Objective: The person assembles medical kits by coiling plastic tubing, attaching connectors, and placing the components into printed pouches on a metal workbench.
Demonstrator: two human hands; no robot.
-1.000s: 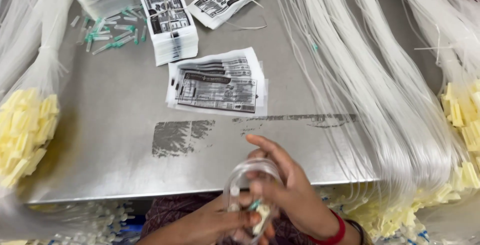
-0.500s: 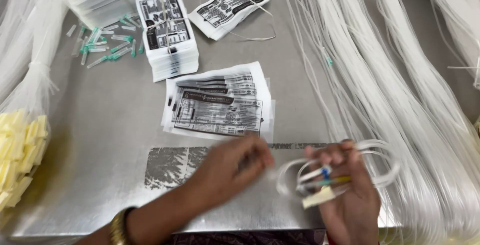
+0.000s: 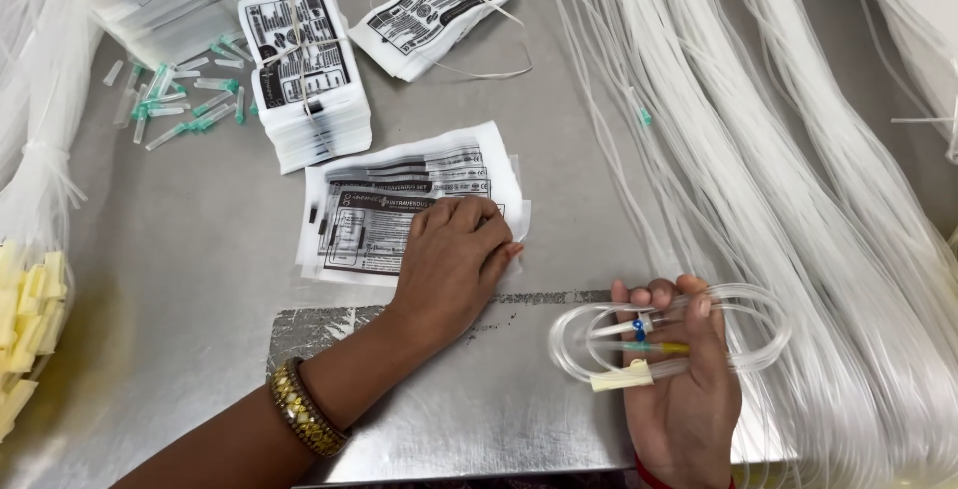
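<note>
Right hand (image 3: 684, 389) grip around coiled clear tubing (image 3: 669, 339), glossy.

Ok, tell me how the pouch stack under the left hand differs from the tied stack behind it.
The stack under the left hand is thin, loose and fanned; the tied stack is thick and bound with string. The near one is pressed by the hand; the tied one lies untouched. Both are white printed pouches on the metal table.

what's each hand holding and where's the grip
Right hand holds the coiled clear tubing across the loop's middle, fingers curled over it. Left hand only presses the printed pouches.
</note>
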